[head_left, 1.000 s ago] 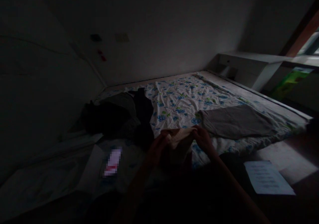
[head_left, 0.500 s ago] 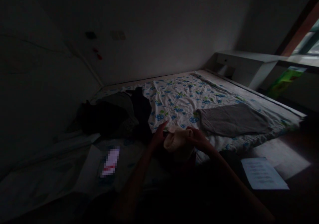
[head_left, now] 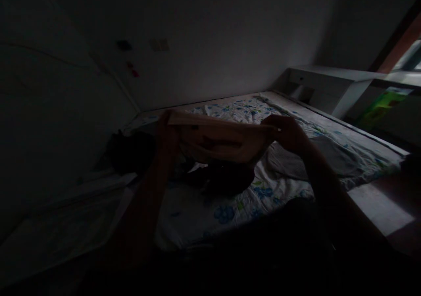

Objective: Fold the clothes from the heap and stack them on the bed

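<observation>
A beige garment (head_left: 223,140) with a band-like top edge is stretched sideways over the bed, with a small dark mark like a label near its left end. My left hand (head_left: 167,131) is closed on its left end and looks very dark. At the other end, my right hand (head_left: 286,131) pinches the band between thumb and fingers. Dark cloth (head_left: 226,180) shows just below the garment; whether it is part of it I cannot tell.
The bed has a floral sheet (head_left: 225,215). A grey knitted cloth (head_left: 338,158) lies flat on the right, and dark clothes (head_left: 131,151) are heaped on the left. A white cabinet (head_left: 329,90) stands at the back right. The room is dim.
Both hands have risen and moved apart. The beige garment, bunched between them before, is now pulled out wide. The phone-like object and the paper sheet no longer show.
</observation>
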`<state>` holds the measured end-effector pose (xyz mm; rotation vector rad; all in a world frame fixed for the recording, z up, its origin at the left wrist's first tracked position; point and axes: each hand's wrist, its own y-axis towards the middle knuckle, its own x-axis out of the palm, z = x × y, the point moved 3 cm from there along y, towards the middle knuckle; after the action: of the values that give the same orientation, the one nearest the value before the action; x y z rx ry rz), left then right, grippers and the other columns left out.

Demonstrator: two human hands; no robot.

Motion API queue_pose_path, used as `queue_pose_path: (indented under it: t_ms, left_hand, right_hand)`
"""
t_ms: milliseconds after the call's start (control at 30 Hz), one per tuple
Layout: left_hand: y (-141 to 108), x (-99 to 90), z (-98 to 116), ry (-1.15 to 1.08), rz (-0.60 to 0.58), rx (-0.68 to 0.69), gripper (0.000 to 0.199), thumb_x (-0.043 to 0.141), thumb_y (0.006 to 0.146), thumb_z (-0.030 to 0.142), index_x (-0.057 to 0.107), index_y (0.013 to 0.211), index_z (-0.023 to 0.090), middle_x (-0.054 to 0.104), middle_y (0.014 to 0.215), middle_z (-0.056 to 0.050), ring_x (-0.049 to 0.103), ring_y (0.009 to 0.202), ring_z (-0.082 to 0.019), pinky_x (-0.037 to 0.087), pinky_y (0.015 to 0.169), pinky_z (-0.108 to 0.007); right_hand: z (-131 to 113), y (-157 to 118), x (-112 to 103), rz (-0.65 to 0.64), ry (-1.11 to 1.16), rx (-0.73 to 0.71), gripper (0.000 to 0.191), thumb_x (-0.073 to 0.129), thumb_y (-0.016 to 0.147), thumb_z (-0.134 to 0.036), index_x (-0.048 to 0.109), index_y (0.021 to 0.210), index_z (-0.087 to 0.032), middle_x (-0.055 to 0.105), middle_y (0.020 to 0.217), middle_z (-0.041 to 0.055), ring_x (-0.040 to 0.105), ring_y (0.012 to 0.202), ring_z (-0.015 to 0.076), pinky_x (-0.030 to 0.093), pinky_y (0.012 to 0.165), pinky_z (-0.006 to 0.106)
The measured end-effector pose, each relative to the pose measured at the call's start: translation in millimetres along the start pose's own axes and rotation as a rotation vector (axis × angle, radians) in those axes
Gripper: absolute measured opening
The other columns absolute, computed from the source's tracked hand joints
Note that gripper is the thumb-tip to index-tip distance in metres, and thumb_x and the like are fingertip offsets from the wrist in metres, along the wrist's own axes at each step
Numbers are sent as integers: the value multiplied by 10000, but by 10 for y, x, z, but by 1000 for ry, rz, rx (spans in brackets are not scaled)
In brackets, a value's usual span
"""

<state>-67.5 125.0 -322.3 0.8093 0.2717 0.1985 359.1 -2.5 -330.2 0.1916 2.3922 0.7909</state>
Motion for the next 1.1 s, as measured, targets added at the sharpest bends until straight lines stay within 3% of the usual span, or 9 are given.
queue_pose_path:
  t_ms: [167, 267, 333, 433, 500, 600, 767, 933, 1100]
  left_hand:
    - [938, -622, 1002, 442, -25, 412, 442, 652, 1075, 386, 766, 1284, 13, 744, 1131, -7, 769, 1294, -300, 479, 1258, -587]
    - [1151, -853, 1180, 502, -56, 392, 579, 548, 1131, 481, 755, 1304, -31, 699, 1131, -12, 743, 1371, -341, 412, 1277, -629]
    - [1054, -868, 1089, 536, -189, 315, 609, 655, 1083, 557, 776, 1282, -5, 725, 1132, -14, 748, 1342, -326, 421, 1289, -604]
    - [528, -737, 660, 557, -427, 89, 702, 885, 896, 672, 815, 1224, 56, 813, 1102, -29, 776, 1154, -296, 536, 1225, -560]
    - [-34, -623, 235, 579, -600, -109, 678, 935, 793, 738, 856, 1109, 143, 860, 1054, -54, 798, 1041, -323, 609, 1127, -508]
    - [-1026, -590, -415, 671, -821, -372, 584, 1033, 600, 625, 875, 1031, 264, 904, 1098, -84, 829, 1063, -390, 644, 1027, -452]
    - [-2394, -987, -1065, 733, -1044, -632, 574, 938, 631, 419, 870, 1183, 276, 876, 1301, -111, 798, 1295, -433, 612, 1126, -476]
    - [-2752, -1400, -1148, 729, -913, -526, 656, 902, 697, 418, 807, 1327, 263, 778, 1504, -148, 698, 1479, -430, 540, 1276, -511]
    - [-2722, -1550, -1197, 761, -821, -735, 399, 769, 808, 502, 789, 1134, 272, 880, 1243, -110, 816, 1251, -398, 637, 1088, -473]
  right_hand:
    - [-451, 477, -568, 471, -326, -96, 152, 670, 999, -172, 811, 1046, -201, 827, 1063, 102, 750, 1043, 260, 560, 1040, 410]
    - [-286, 662, -616, 533, -421, -74, 173, 615, 1071, -201, 786, 1095, -185, 817, 1118, 150, 712, 1090, 266, 520, 1058, 412]
    - [20, 703, -435, 460, -462, 29, 230, 570, 1095, -224, 784, 1166, -182, 817, 1152, 162, 706, 1103, 284, 516, 1019, 407]
    - [593, 517, 100, 237, -510, 255, 322, 531, 1118, -251, 777, 1313, -181, 821, 1107, 154, 738, 1040, 306, 524, 929, 384]
    - [945, 228, 527, 21, -515, 375, 369, 526, 1141, -267, 755, 1416, -182, 826, 1060, 152, 753, 976, 298, 520, 883, 359]
    - [1340, -307, 1024, -249, -443, 435, 323, 600, 1128, -302, 776, 1375, -191, 837, 1052, 137, 759, 974, 262, 529, 894, 316]
    - [1784, -1114, 1217, -570, -121, 451, 295, 880, 916, -449, 851, 1069, -199, 810, 907, 78, 742, 864, 266, 592, 872, 374]
    - [2068, -1725, 1032, -726, 60, 461, 410, 1024, 537, -357, 867, 898, -242, 868, 1074, 125, 782, 985, 343, 620, 940, 447]
    - [2148, -1763, 953, -599, -81, 441, 158, 905, 702, -345, 833, 816, -262, 857, 926, 115, 780, 909, 346, 604, 899, 435]
